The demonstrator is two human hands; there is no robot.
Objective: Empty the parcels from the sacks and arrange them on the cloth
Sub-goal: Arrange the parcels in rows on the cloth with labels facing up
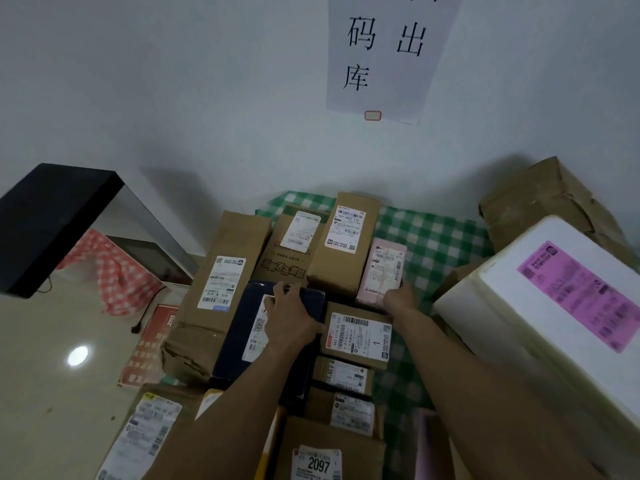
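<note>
Several labelled parcels lie packed together on a green checked cloth (433,244) against the wall. My left hand (292,317) rests on a dark navy parcel (239,327), fingers curled over its far edge. My right hand (401,299) grips the near end of a small pink parcel (382,268). Brown cartons surround them: a long one (214,289) on the left, two upright ones (346,237) behind, and smaller ones (360,336) in front. No sack is in view.
A large white foam box (540,306) with a purple label stands at the right, a taped brown box (540,202) behind it. At the left are a black-topped stand (52,216), a red checked cloth (110,271) and glossy floor (52,393).
</note>
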